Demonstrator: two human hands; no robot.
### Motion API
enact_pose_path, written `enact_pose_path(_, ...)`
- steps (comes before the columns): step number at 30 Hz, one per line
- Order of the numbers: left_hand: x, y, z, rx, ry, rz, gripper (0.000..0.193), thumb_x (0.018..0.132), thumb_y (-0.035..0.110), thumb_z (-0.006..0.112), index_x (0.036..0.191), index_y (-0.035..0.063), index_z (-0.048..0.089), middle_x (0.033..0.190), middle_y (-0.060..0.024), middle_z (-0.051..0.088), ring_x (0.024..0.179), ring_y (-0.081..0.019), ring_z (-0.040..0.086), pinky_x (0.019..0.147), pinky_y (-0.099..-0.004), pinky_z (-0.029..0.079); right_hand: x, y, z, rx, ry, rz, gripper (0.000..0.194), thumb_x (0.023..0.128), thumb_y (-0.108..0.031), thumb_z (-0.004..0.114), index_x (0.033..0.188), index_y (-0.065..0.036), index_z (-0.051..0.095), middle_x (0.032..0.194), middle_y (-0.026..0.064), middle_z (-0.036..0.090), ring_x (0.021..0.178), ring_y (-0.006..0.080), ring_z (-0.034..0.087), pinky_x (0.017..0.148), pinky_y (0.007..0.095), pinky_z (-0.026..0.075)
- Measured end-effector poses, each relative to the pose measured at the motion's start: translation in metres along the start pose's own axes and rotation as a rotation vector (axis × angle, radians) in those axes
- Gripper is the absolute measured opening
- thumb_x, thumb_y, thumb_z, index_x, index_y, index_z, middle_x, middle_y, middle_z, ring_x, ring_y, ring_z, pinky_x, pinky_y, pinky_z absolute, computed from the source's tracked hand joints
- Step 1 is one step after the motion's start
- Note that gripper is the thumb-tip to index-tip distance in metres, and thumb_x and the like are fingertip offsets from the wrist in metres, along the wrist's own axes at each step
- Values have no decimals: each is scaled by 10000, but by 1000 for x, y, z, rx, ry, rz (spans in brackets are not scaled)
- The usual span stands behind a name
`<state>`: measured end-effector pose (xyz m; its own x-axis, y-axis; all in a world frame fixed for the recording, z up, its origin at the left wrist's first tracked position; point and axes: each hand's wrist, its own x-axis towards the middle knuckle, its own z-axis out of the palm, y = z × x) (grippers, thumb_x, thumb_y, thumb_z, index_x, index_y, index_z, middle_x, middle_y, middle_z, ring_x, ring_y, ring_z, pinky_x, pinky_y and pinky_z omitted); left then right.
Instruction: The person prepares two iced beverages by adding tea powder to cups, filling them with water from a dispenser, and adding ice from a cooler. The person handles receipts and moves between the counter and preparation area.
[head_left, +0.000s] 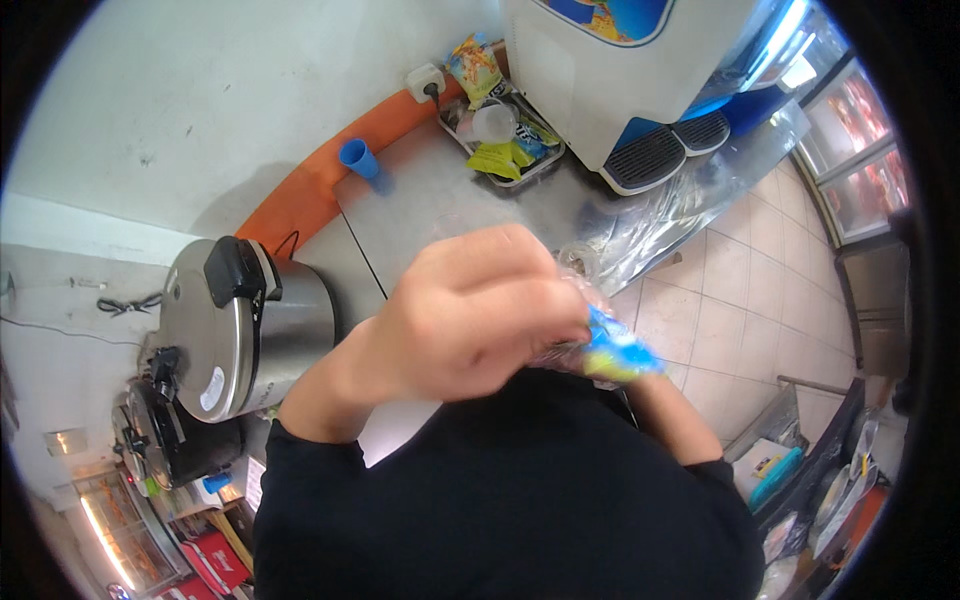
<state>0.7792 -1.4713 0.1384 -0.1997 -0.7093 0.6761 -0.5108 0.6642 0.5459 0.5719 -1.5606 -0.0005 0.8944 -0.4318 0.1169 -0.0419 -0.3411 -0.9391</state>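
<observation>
In front of my black shirt (510, 487), my left hand (480, 315) is curled tight, its back towards the camera. At its fingertips is a blurred blue and yellow-green packet (619, 349), which the hand appears to pinch at one edge. Crumpled clear plastic shows beside the fingers. My right forearm (671, 412) reaches up behind the packet. The right hand itself is mostly hidden there, so its grip does not show. Just beyond the hands, a clear plastic cup (577, 259) stands near the edge of the steel counter (420, 214).
A metal tray (536, 176) holds similar packets and a translucent cup, beside a white drink dispenser (600, 82). A blue cup (358, 157) is near the wall. Large steel cooker (255, 330) at left; tiled floor (742, 300) and glass-door display case (859, 150) at right.
</observation>
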Motion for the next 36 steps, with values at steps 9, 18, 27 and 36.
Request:
enact_pose_path(9,54,37,-65,226,-102,19,199,806,-17,848,987,46,793,856,-61,669,753,-172,630,636,-298,479,23,-39,12,474,-142,166,663,927,-143,872,1511,-54,570,1477,157,623,1362,246,600,1137,443,497)
enact_pose_path(18,29,52,-87,350,-40,-142,194,806,-54,843,978,25,798,859,-68,698,770,-161,657,640,-303,496,30,-139,-78,-186,255,-636,1116,688,-552,995,1569,-48,530,1466,234,659,1341,370,667,1151,490,507)
enact_pose_path(27,16,5,-39,364,22,0,210,780,-74,826,968,2,772,841,-104,651,758,-251,646,666,-347,514,100,-130,-45,-682,-248,-107,488,928,-478,816,1139,-45,737,948,193,773,945,388,759,857,496,592)
enact_pose_path(36,-46,-8,-10,-68,360,-397,65,1003,18,734,998,18,669,877,-59,676,791,-162,675,738,-346,583,95,-37,42,-206,136,-402,171,901,-105,767,1050,-40,712,926,192,729,835,481,687,741,527,561)
